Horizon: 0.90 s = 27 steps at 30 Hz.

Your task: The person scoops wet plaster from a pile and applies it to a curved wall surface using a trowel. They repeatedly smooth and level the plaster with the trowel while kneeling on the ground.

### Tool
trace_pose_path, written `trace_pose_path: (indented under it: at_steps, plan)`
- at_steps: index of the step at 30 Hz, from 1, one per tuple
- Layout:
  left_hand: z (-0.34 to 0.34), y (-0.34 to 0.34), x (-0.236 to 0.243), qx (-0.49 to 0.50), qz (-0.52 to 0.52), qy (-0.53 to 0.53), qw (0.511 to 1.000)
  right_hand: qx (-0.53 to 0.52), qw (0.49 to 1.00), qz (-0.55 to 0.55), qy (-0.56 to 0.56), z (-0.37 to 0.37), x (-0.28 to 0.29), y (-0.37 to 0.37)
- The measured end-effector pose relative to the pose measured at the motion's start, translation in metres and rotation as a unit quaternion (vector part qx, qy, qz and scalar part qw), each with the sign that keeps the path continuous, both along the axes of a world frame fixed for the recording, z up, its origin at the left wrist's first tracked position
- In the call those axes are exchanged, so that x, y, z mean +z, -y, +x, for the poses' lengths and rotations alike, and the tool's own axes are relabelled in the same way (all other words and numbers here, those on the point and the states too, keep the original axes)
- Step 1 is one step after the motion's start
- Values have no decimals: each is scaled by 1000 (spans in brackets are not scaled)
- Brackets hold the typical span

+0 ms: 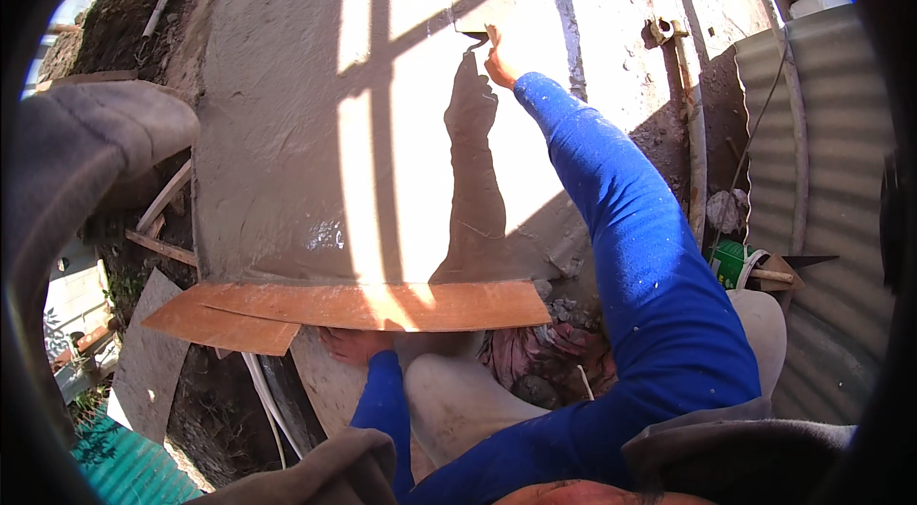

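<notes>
My right hand (500,65) is stretched forward over grey wet mortar (277,123), closed around the handle of a trowel. The trowel (478,35) has a dark bent neck, and its blade lies on the mortar, hard to tell apart from it in the glare. Close to me, a long orange-brown wooden board (430,306) runs along the mortar's near edge. Just below this board is my left hand (356,345), its fingers pointing left and apparently resting flat; the board's edge hides part of them.
Corrugated metal sheets (812,123) stand on the right, beside a pole (691,123). A green container (731,261) sits near them. At the left lie wooden sticks (164,194), bare soil and a grey flat panel (153,357). A crumpled reddish sack (544,352) is near my knee.
</notes>
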<state>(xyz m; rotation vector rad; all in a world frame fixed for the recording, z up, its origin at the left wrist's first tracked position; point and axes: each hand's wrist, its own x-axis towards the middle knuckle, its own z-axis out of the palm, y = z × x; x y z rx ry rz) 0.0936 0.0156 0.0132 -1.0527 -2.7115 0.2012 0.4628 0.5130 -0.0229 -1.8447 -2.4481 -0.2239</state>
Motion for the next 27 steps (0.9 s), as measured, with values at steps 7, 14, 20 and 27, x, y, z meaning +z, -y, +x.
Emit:
trace_pose_path:
  at_steps: [7,14,20,27]
  plan:
    - [0,2,-3,16,-35,17,999,-85,996,-24,0,33,48,-18]
    - [-9,8,-13,17,-44,0,999,-61,984,-15,168,45,19,-27]
    - [-12,15,-7,13,-42,-15,999,-178,961,-87,-193,41,8,-25]
    - [-5,2,-16,-6,-41,-5,999,-101,989,42,-101,86,-53,-41]
